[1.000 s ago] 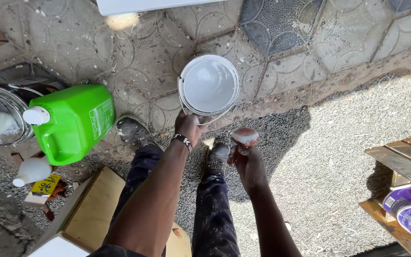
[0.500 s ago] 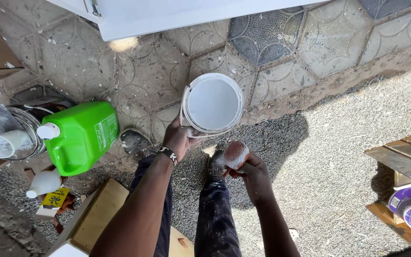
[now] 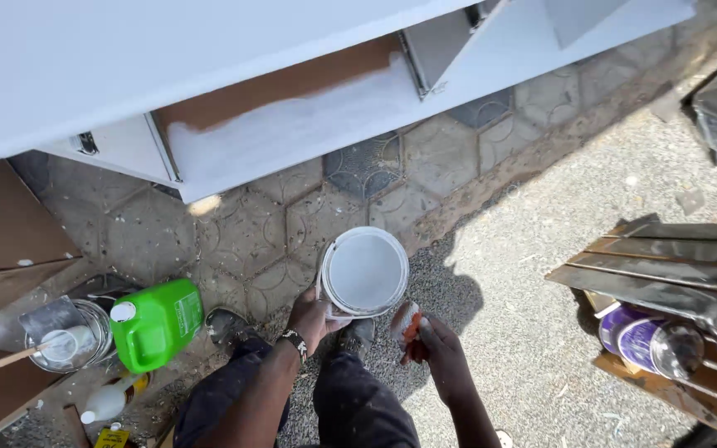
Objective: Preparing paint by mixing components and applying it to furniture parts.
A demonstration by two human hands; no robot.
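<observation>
White paint bucket (image 3: 364, 273): open, filled with white paint, gripped at its near rim by left hand (image 3: 312, 317), above paving. Orange-handled paint roller (image 3: 407, 323): fingers of right hand (image 3: 440, 355) wrapped round it, just right of bucket. Green jerrycan (image 3: 155, 323): left, on ground. White-painted cabinet (image 3: 234, 91): beyond.

White paint bucket (image 3: 364, 272) – upright, open
</observation>
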